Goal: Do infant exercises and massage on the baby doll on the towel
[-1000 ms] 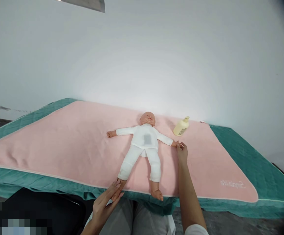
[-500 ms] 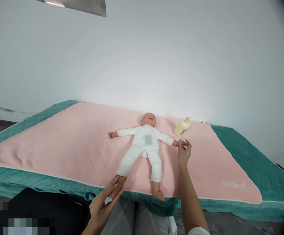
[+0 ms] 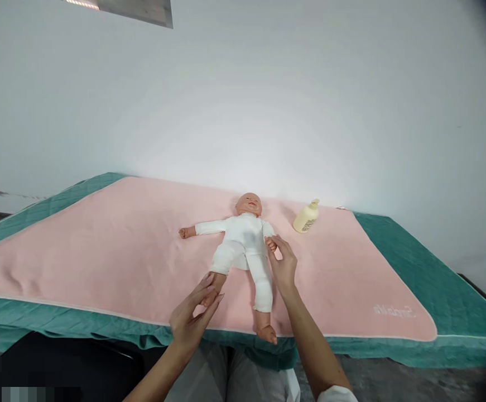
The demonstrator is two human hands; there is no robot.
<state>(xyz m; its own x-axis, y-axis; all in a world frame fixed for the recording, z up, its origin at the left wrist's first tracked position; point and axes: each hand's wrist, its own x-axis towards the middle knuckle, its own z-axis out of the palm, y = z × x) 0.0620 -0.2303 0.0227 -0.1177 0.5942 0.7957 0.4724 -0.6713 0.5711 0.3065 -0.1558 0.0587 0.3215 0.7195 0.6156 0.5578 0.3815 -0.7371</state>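
A baby doll (image 3: 246,240) with a white cloth body lies on its back on the pink mat (image 3: 142,223), head toward the wall. My left hand (image 3: 195,312) is closed round the doll's foot at the lower left, and that leg is bent up. With my right hand (image 3: 283,262) I grip the doll's hand on the right side, its arm folded in beside the chest. The doll's other arm stretches out to the left. Its other leg lies straight, the foot near the mat's front edge.
A pale yellow pump bottle (image 3: 306,216) stands on the mat beyond my right hand. Teal quilted cover (image 3: 427,273) shows around the mat. A white wall (image 3: 243,100) rises behind, and a black chair (image 3: 71,363) is below at the left.
My right hand has drawn the doll's arm inward, from outstretched to folded by the body. My left hand has pushed the held leg up toward the torso, bending it.
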